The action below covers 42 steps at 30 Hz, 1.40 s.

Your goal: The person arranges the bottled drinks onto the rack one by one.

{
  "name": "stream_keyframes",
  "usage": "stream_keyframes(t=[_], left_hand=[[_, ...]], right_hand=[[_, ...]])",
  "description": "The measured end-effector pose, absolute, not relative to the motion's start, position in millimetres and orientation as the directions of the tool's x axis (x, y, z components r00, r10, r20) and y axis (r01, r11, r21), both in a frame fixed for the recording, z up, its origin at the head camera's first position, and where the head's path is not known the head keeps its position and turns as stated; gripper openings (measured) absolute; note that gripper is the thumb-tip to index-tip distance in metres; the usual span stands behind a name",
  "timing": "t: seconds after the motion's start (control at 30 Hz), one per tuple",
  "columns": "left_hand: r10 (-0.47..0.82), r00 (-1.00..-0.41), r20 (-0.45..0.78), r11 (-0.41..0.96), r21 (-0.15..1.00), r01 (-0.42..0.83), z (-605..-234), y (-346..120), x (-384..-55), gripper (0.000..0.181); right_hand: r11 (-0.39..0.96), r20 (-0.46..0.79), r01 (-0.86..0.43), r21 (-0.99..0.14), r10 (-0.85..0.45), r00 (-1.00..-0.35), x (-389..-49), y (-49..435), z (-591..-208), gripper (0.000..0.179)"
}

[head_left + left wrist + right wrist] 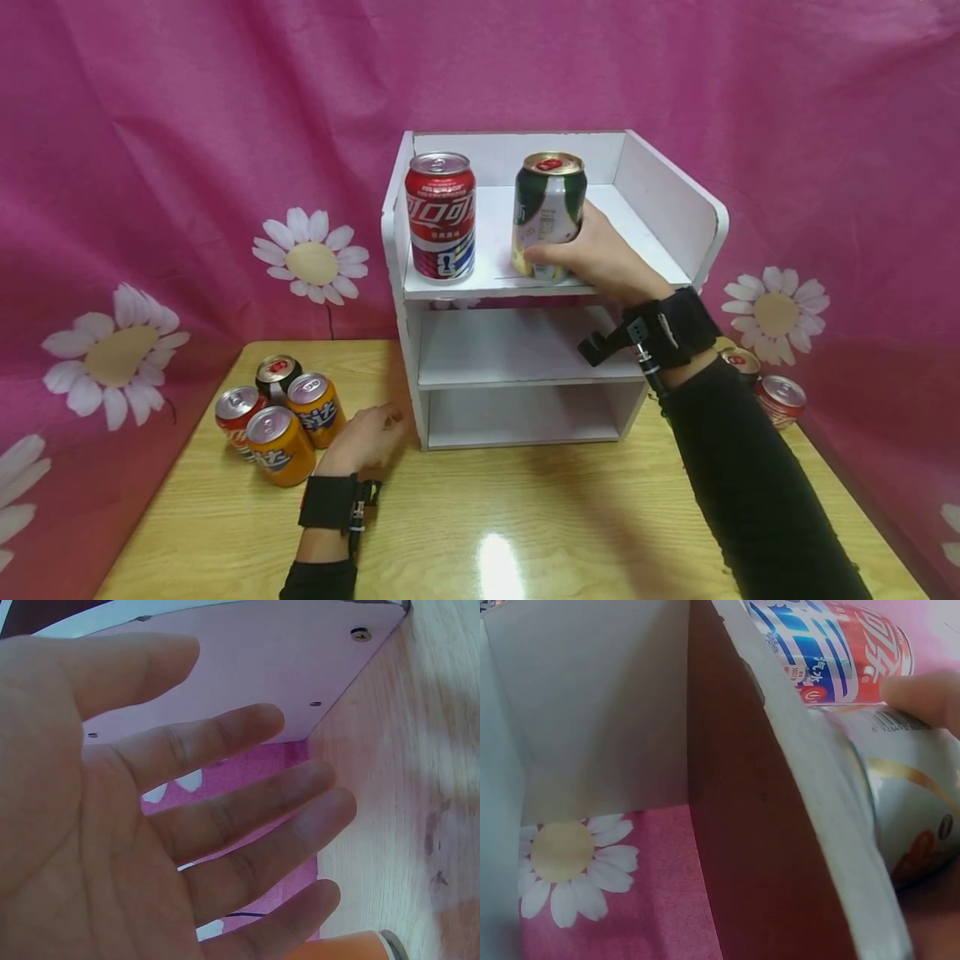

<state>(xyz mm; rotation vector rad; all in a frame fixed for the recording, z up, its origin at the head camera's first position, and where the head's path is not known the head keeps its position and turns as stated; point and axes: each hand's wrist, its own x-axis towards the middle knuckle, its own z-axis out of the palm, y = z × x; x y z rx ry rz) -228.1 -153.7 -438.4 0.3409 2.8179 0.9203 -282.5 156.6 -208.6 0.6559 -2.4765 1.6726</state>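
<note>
My right hand (611,258) grips a dark green and white drink can (547,221) with a gold rim, thumb across its front. This can stands upright at the front of the top shelf (495,267); in the right wrist view its pale lower side (907,787) shows beside the shelf edge. To its left is an upright red cola can (441,217), apart from it in the head view. My left hand (372,437) is near the table by the shelf unit's left side, fingers loosely extended and holding nothing. The left wrist view shows its bare palm (112,825).
Left of my left hand stand two orange soda cans (282,450), a red can (238,417) and a dark can (277,375). On the right, partly behind my right arm, are a red can (780,400) and a dark can (741,362). A pink flowered curtain (187,167) hangs behind.
</note>
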Motion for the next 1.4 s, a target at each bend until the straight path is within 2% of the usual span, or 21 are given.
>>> stream_keyframes(t=[0.5, 0.8, 1.1, 1.4], left_hand=[[0.241, -0.965, -0.100, 0.796, 0.589, 0.138, -439.4, -154.6, -226.0, 0.035], [0.239, -0.966, -0.101, 0.796, 0.590, 0.135, -439.3, -154.5, -227.0, 0.031], [0.243, -0.965, -0.103, 0.794, 0.592, 0.137, -438.3, -154.8, -227.7, 0.034], [0.242, -0.964, -0.108, 0.786, 0.605, 0.129, -438.8, -156.4, -226.7, 0.035]], right_hand=[[0.287, 0.292, -0.395, -0.873, -0.342, -0.893, -283.9, 149.9, -207.8, 0.058], [0.286, 0.316, -0.399, -0.871, -0.296, -0.902, -280.1, 150.4, -211.2, 0.061], [0.381, 0.405, -0.487, -0.786, -0.276, -0.871, -279.9, 148.6, -215.4, 0.071], [0.453, 0.431, -0.471, -0.757, -0.194, -0.881, -276.8, 142.5, -218.3, 0.083]])
